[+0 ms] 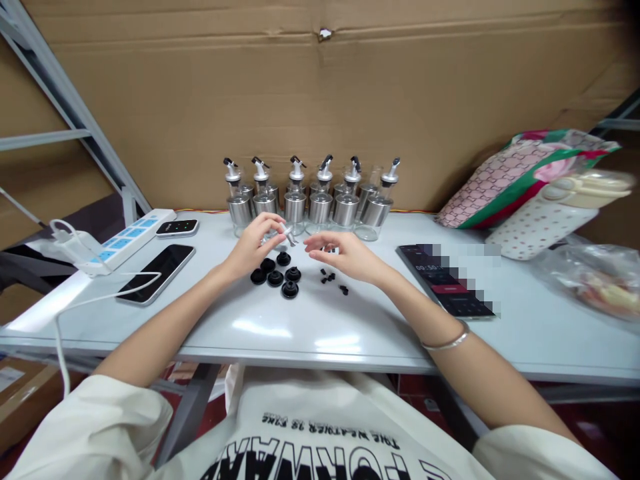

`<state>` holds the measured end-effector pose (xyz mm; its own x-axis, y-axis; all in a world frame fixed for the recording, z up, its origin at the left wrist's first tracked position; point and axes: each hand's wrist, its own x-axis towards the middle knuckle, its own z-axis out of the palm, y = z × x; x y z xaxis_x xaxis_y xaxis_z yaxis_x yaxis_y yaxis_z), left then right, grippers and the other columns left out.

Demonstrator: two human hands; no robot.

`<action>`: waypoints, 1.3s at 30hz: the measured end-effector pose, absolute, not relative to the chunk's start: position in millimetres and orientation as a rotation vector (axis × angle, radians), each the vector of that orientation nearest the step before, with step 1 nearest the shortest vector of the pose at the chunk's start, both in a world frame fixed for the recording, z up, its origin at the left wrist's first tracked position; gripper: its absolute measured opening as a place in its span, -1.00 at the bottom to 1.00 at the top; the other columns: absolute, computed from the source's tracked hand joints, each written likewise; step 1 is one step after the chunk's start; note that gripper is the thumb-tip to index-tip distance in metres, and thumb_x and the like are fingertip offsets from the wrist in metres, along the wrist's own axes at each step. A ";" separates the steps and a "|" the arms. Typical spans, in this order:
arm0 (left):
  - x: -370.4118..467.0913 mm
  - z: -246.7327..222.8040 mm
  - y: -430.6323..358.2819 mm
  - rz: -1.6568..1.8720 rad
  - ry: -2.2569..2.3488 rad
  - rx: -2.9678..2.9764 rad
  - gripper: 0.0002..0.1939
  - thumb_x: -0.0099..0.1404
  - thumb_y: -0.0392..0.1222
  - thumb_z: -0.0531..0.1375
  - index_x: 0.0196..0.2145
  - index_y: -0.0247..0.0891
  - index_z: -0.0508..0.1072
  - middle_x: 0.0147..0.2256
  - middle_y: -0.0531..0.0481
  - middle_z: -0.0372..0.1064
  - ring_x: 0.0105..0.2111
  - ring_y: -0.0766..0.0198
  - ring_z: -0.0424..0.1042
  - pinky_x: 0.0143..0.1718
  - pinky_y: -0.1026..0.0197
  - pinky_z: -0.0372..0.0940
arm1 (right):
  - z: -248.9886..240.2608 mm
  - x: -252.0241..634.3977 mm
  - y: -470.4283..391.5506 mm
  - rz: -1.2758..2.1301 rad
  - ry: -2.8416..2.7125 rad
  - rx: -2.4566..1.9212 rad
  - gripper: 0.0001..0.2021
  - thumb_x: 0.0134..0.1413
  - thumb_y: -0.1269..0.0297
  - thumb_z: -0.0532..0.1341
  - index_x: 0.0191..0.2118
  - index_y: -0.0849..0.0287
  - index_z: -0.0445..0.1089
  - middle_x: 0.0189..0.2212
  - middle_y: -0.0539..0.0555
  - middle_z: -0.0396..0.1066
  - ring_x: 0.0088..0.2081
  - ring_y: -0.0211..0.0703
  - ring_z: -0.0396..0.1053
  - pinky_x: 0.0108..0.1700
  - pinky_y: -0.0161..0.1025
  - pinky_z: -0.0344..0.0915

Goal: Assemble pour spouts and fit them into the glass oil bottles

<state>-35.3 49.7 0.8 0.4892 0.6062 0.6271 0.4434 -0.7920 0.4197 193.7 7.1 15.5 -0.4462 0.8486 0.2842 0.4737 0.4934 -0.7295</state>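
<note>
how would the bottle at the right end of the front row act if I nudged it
The bottle would probably feel stiff, given its glass body and metal sleeve. Its tall spout may make it tippy, and it could clink against neighbouring bottles.

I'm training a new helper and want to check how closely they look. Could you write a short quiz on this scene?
1. Multiple choice: Where is the white power strip?
A) At the left of the table
B) Between the bottles
C) Under the patterned bag

2. True or false: The bracelet is on the right forearm.

3. Fill in the missing word: The left hand has a small silvery piece at its fingertips, and behind the bottles is a large sheet of brown ____.

Key: 1. A; 2. True; 3. cardboard
</note>
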 end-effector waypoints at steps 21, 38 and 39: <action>-15.0 -10.1 24.7 1.041 0.637 3.059 -0.67 0.34 0.05 0.09 -0.07 -0.22 0.26 -0.28 -0.03 0.42 -0.40 0.29 0.41 -0.33 0.24 0.23 | 21.8 198.8 5.8 0.903 -2.012 -0.958 -0.75 0.10 0.15 0.13 -0.31 0.24 0.40 -0.51 0.03 0.33 -0.43 -0.22 0.26 -0.31 -0.27 0.22; -11.8 -11.5 24.2 0.925 0.453 3.235 -0.62 0.40 0.09 -0.06 -0.40 -0.27 0.25 -0.39 -0.07 0.42 -0.47 0.28 0.36 -0.39 0.24 0.22 | -5.8 198.9 16.6 0.273 -2.503 -1.444 -0.97 -0.03 0.42 0.28 -0.40 0.19 0.47 -0.51 0.08 0.46 -0.49 -0.14 0.33 -0.43 -0.26 0.12; -11.5 -11.2 23.7 0.933 0.440 3.240 -0.62 0.40 0.08 -0.05 -0.40 -0.27 0.25 -0.38 -0.07 0.42 -0.47 0.28 0.36 -0.39 0.24 0.21 | -5.8 198.2 16.2 0.266 -2.498 -1.448 -0.94 -0.06 0.47 0.26 -0.42 0.19 0.46 -0.52 0.07 0.45 -0.50 -0.15 0.33 -0.44 -0.26 0.11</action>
<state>-11.5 23.7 -11.2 0.8188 0.1726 0.5476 0.3129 -0.9338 -0.1736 198.2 16.2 -5.8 -0.4794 0.8698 0.1166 0.8258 0.4921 -0.2755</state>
